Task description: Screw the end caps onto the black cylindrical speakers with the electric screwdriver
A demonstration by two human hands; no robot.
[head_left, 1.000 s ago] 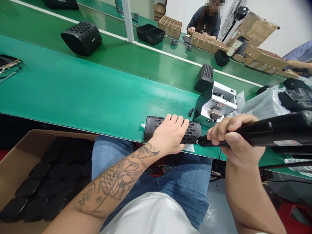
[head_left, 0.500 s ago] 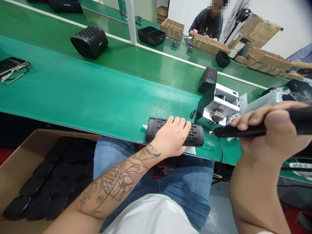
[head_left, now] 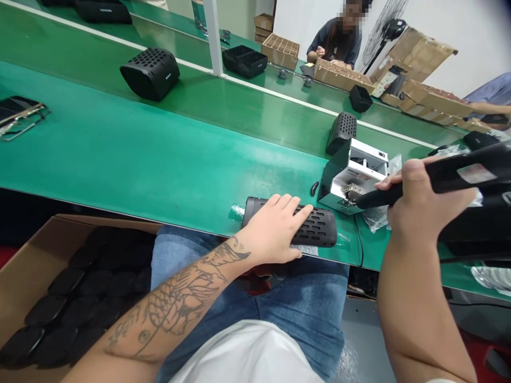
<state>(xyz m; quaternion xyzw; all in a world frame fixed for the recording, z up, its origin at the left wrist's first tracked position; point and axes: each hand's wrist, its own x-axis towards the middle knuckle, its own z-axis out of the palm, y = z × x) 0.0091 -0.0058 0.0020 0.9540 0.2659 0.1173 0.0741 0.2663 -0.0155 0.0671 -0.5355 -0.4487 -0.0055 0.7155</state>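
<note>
The long black slotted plastic housing [head_left: 324, 230], near the edge of the green tabletop [head_left: 139, 159] under my spread left hand [head_left: 271, 230], looks stiff, light and slightly slick, best gripped across its long sides, while my right hand [head_left: 419, 205] clasps a black stick-shaped power driver [head_left: 447, 173].

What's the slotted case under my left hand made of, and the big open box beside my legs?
Slotted case: likely matte black plastic, from its dull, even surface and clean-edged slots, though coated metal is possible. Open box: apparently plain cardboard, by its dull brown walls.
</note>
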